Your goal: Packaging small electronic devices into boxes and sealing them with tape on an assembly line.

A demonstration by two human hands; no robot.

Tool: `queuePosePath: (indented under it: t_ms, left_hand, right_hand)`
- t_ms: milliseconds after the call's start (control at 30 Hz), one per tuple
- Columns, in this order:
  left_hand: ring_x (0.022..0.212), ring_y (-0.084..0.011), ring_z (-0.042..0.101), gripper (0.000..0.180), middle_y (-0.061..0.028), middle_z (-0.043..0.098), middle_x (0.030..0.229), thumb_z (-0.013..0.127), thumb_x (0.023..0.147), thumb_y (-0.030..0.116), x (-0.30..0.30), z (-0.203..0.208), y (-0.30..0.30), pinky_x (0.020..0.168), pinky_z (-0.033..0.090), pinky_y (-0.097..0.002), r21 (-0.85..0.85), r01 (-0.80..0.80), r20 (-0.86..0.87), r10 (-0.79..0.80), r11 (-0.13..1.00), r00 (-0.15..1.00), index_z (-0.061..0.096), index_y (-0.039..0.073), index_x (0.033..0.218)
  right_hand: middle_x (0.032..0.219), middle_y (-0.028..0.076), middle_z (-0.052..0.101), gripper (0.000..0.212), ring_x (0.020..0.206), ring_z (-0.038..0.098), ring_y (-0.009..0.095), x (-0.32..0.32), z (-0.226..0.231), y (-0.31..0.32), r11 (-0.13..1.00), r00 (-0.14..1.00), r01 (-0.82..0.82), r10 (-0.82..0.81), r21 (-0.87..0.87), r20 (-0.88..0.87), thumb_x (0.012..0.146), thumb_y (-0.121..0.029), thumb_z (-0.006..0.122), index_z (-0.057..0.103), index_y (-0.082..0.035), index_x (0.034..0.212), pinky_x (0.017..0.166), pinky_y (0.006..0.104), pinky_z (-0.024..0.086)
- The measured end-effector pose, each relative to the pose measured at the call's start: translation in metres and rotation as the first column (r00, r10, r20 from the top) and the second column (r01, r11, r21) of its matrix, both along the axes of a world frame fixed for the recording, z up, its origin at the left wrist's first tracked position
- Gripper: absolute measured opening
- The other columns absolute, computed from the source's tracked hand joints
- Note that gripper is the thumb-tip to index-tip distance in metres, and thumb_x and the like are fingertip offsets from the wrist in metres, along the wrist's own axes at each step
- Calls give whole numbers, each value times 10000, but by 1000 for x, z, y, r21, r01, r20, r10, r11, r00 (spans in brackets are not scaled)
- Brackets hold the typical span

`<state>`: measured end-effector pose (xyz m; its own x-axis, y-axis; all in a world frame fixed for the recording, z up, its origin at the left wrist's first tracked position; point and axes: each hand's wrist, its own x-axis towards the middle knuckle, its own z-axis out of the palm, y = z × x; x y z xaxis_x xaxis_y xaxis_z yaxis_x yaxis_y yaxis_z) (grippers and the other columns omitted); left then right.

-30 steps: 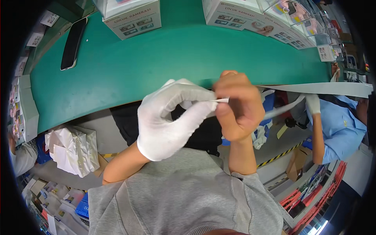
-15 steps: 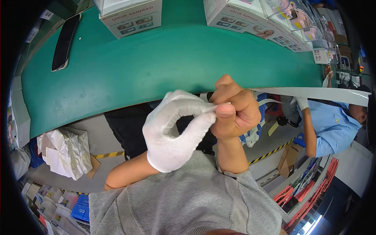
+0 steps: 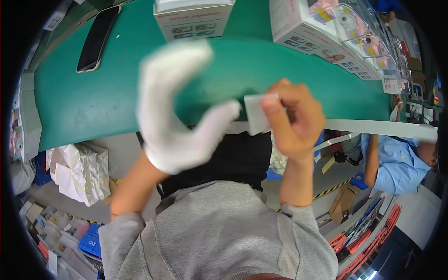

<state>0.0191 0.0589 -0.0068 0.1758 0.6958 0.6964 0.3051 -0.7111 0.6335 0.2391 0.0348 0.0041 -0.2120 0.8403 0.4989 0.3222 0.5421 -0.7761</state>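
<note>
My right hand (image 3: 298, 119) is bare and pinches a small flat white piece (image 3: 256, 114) between thumb and fingers, just over the table's near edge. The piece looks thin, like a small sheet or folded film; its exact kind cannot be made out. To the left, my left hand (image 3: 175, 116) wears a white glove and is smeared by motion. Its thumb and fingers stand wide apart in a C shape, with nothing visible between them. The glove's thumb points toward the white piece without touching it.
A green table (image 3: 126, 93) spreads ahead. On it lie a phone (image 3: 98, 39), a white printed box (image 3: 193, 23) and another box (image 3: 317, 42) beside clear packs with pink toys (image 3: 359, 30). A silvery bag (image 3: 77, 172) stands lower left. A person in blue (image 3: 396, 163) is at right.
My left hand has let go of the white piece and moved up and left, opening wide. My right hand keeps the piece, which now shows its flat side. The view has shifted slightly.
</note>
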Motion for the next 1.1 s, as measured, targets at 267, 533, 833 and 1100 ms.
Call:
queuePosePath:
  t_ms: [267,533,833,1100]
  left_hand:
    - [1429,-428,379,1127,-206,418,1528,938,590,374,-25,35,138,1170,323,-505,466,256,-62,-257,847,964,385,22,1507]
    - [1348,-426,471,1034,-200,499,1452,918,579,290,-13,12,176,1119,385,-509,546,317,180,-478,776,860,445,61,1469]
    - [1316,-425,500,905,-194,531,1425,872,625,160,-7,8,190,1094,415,-499,661,151,129,-310,735,942,495,76,1443]
    - [1292,-422,518,905,-194,551,1388,906,609,176,-2,3,176,1066,441,-490,596,22,191,-168,803,967,526,112,1428]
  right_hand:
    - [684,72,649,110,546,596,150,-20,41,95,957,861,-111,-43,268,507,894,-107,749,680,-26,921,510,279,433]
    - [591,132,589,94,525,563,356,-49,58,112,952,813,-152,-33,266,581,887,-140,703,633,-82,866,586,437,441]
    - [574,48,586,178,469,509,204,-54,46,120,903,751,-78,-226,423,621,880,-196,775,676,-63,817,463,328,382]
    - [519,2,514,210,491,443,66,-22,51,91,981,809,167,-191,93,557,875,-139,790,667,-9,764,471,252,326]
